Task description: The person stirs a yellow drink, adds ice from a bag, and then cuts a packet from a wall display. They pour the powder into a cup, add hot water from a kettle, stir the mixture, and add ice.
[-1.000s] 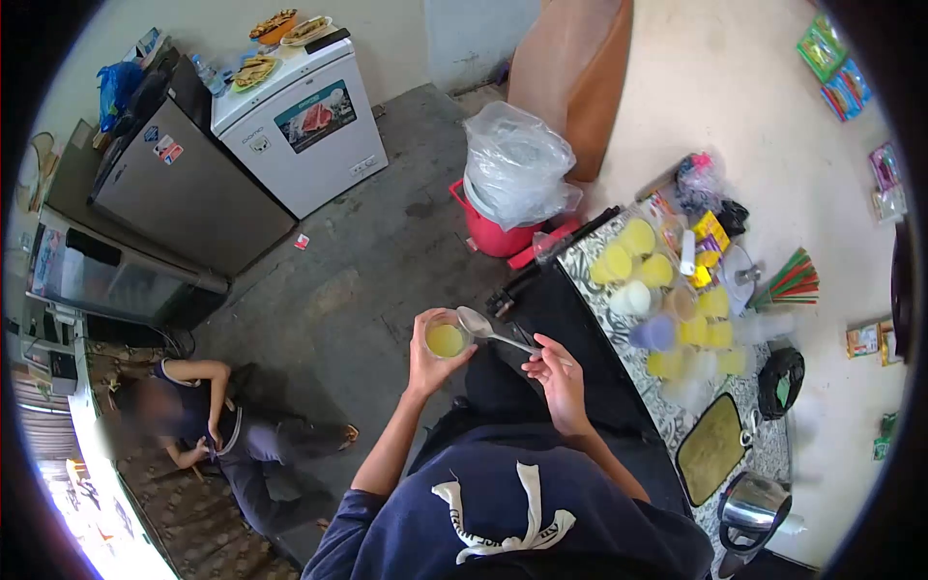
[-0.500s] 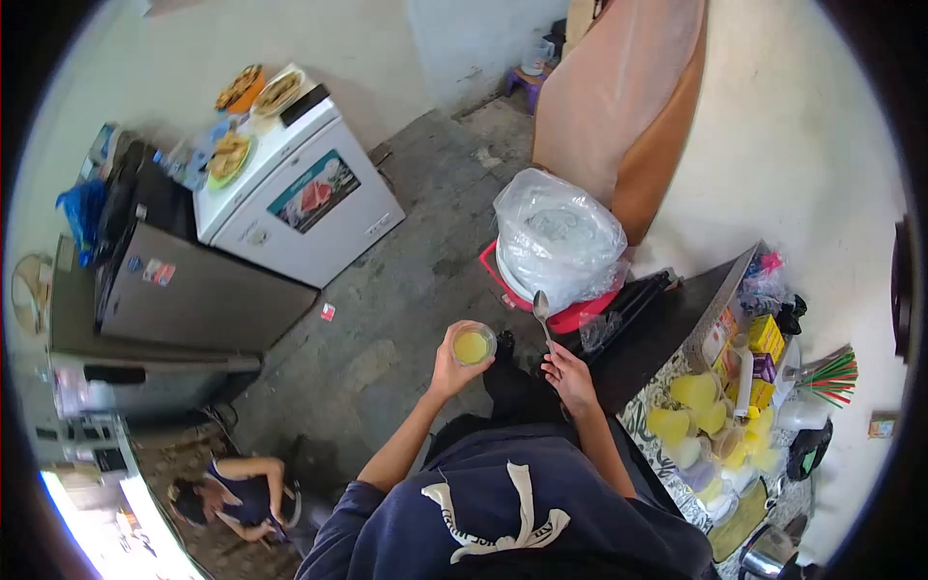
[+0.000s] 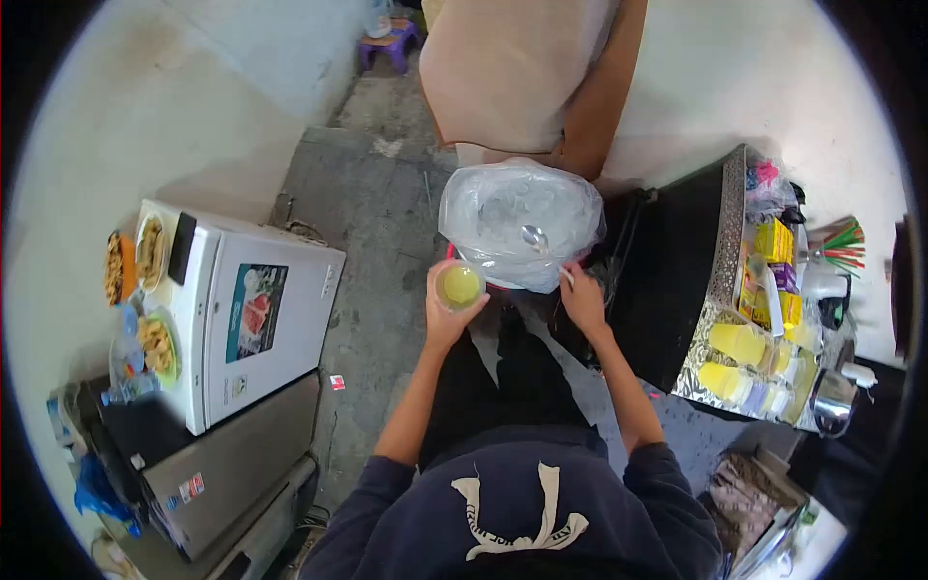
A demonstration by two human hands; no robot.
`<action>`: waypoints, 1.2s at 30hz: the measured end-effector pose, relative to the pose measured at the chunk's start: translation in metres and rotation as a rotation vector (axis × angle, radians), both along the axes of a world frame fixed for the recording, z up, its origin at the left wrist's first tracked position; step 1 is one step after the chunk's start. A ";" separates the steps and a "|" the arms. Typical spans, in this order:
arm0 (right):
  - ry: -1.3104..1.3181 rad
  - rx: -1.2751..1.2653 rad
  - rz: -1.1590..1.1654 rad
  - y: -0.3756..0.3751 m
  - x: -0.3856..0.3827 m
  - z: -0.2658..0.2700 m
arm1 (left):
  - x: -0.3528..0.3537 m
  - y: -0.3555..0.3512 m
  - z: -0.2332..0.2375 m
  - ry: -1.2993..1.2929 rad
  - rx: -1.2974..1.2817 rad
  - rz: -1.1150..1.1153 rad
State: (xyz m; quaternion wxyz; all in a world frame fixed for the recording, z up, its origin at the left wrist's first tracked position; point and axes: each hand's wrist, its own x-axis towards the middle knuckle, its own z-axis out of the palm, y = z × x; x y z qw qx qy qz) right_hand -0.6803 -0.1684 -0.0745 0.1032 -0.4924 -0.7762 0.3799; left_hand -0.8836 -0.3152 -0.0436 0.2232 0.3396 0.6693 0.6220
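Observation:
My left hand (image 3: 445,314) is wrapped round a clear cup (image 3: 460,286) with pale yellow-green liquid in it. In my right hand (image 3: 583,300) is the handle of a metal spoon (image 3: 535,238), its bowl pointing up and to the left. The spoon shows over a large container covered in clear plastic (image 3: 517,208), just beyond both hands. A bit of red rim shows under the plastic, near the cup.
A white freezer (image 3: 280,319) with plates of food (image 3: 157,343) on top stands at the left. At the right, a patterned table (image 3: 688,372) holds several yellow cups (image 3: 737,343), boxes (image 3: 773,240) and straws (image 3: 843,246). A brown padded piece (image 3: 522,77) leans beyond the container.
The view has turned right and moved closer to the plastic-covered container. The spoon is now over the plastic. The other person at the lower left has left the view.

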 end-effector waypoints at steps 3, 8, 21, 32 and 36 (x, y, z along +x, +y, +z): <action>-0.202 0.306 0.034 0.035 -0.032 -0.002 | -0.039 0.025 -0.008 0.063 0.040 -0.109; -0.734 0.455 0.041 0.098 -0.068 -0.042 | -0.084 0.053 -0.020 0.095 0.077 -0.269; -0.739 0.439 0.155 0.125 -0.092 -0.111 | -0.120 0.112 -0.059 0.010 -0.016 -0.342; -0.671 0.305 0.299 0.099 -0.120 -0.152 | -0.124 0.099 -0.072 0.054 -0.080 -0.339; -0.583 0.195 0.241 0.098 -0.123 -0.147 | -0.124 0.093 -0.075 -0.094 -0.077 -0.320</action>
